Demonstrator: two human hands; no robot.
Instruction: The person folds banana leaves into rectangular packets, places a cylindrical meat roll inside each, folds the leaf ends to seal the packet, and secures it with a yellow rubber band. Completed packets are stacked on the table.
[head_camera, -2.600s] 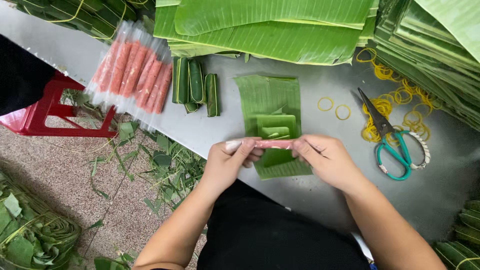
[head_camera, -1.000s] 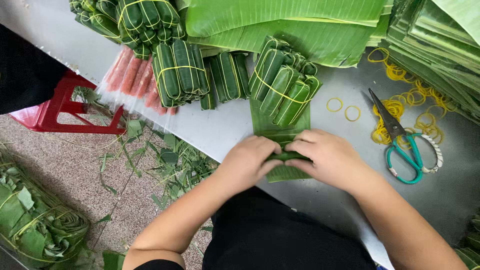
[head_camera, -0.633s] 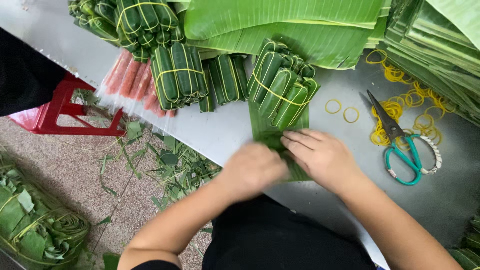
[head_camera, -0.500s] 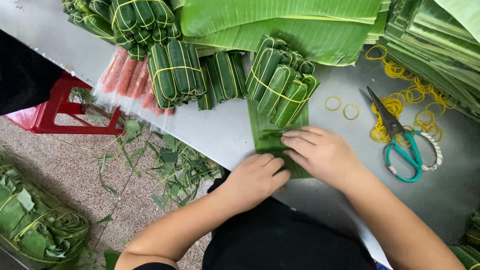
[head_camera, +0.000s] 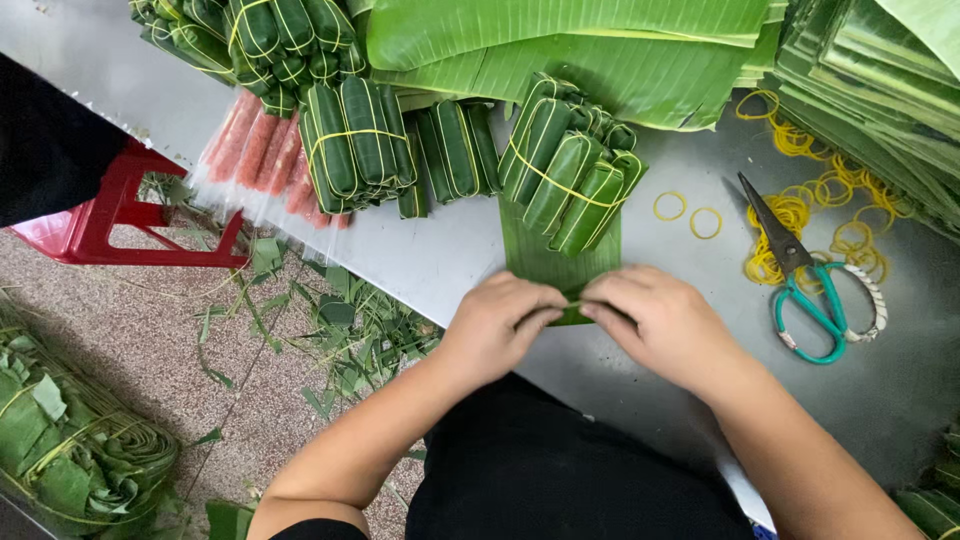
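Lying at the grey table's (head_camera: 430, 260) near edge, a banana-leaf strip (head_camera: 545, 262) is pinched and folded by left hand (head_camera: 500, 325) and right hand (head_camera: 660, 320), just below a banded bundle of leaf rolls (head_camera: 570, 165), scissors (head_camera: 815, 290) to the right.

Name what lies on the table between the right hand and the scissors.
Nothing: in the head view, bare grey table separates the right hand from the scissors.

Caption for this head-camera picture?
Both hands, left hand and right hand, fold a banana-leaf strip beside scissors.
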